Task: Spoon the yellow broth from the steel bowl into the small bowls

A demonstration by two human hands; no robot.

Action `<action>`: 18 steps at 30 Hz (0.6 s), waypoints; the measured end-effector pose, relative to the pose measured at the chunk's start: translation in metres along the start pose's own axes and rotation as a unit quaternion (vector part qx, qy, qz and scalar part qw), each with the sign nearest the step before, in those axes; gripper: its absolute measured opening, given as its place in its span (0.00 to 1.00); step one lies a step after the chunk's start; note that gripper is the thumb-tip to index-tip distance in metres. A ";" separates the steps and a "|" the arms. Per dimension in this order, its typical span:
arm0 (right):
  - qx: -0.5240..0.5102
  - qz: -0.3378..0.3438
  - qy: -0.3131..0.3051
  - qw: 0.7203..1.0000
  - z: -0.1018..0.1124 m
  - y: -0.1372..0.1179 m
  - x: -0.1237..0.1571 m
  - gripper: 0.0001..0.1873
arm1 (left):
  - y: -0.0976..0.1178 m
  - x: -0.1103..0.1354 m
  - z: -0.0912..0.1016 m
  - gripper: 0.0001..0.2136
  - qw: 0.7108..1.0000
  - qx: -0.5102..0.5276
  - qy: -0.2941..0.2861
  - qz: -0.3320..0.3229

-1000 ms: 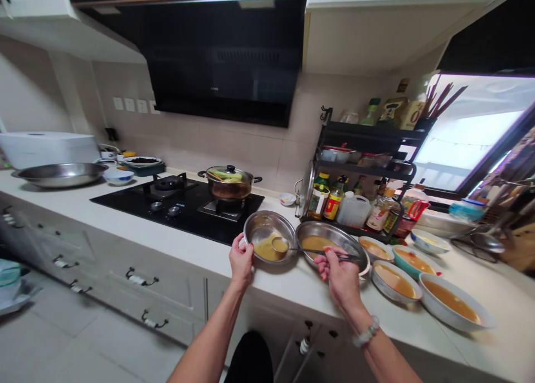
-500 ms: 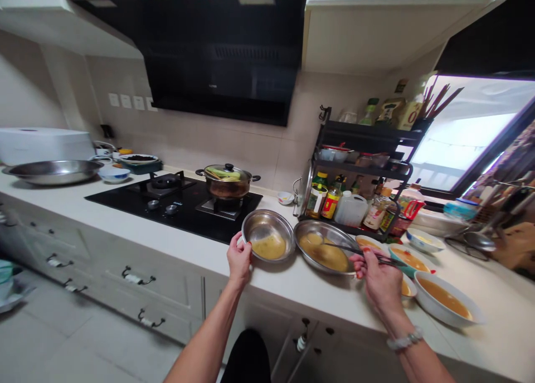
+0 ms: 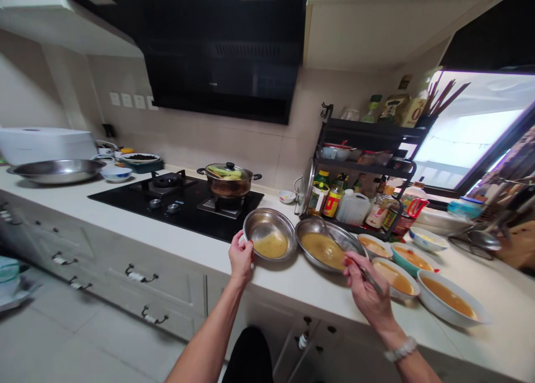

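My left hand [image 3: 241, 256] grips the near rim of a steel bowl [image 3: 267, 225] that is tilted toward me, with yellow-brown liquid pooled at its low side. My right hand [image 3: 364, 294] is closed on the handle of a metal ladle [image 3: 339, 248], whose scoop rests in a second steel bowl [image 3: 344, 236] of the same liquid just to the right. Both bowls sit on the white counter [image 3: 167, 238] in front of the black hob.
Several ceramic bowls of orange-brown liquid [image 3: 449, 299] line the counter to the right. A lidded pot [image 3: 229, 180] stands on the hob [image 3: 175, 202]. A black rack of bottles [image 3: 359, 177] is behind the bowls. A wide steel pan [image 3: 54, 170] lies far left.
The ladle left the left bowl and moved into the right bowl. My right hand shifted right, then came back closer to that bowl. My left hand stayed on the rim.
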State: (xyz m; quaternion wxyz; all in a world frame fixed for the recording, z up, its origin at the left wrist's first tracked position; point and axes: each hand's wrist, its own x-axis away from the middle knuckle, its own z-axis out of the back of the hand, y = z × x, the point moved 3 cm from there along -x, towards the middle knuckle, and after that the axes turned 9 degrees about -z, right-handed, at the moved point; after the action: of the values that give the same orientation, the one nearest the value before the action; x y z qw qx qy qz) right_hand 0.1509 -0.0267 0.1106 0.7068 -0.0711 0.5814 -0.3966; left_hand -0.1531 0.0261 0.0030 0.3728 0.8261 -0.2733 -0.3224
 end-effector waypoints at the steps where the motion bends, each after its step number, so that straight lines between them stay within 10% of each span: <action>1: -0.035 -0.035 -0.006 0.999 -0.007 -0.002 0.002 0.10 | 0.000 0.000 0.000 0.25 1.000 0.000 0.001 0.003; 11: -0.157 -0.182 -0.140 0.961 -0.088 0.006 0.020 0.17 | -0.001 0.000 -0.001 0.24 1.000 0.004 0.002 0.003; 18: -0.283 -0.336 -0.073 0.895 -0.101 0.002 0.018 0.23 | 0.001 0.000 -0.001 0.25 1.000 -0.005 0.003 0.003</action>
State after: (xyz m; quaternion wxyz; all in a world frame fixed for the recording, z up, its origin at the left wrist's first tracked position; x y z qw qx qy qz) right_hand 0.0629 -0.0001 0.0643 0.5222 -0.4883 0.5571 -0.4226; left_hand -0.1521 0.0259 0.0041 0.3791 0.8241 -0.2729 -0.3204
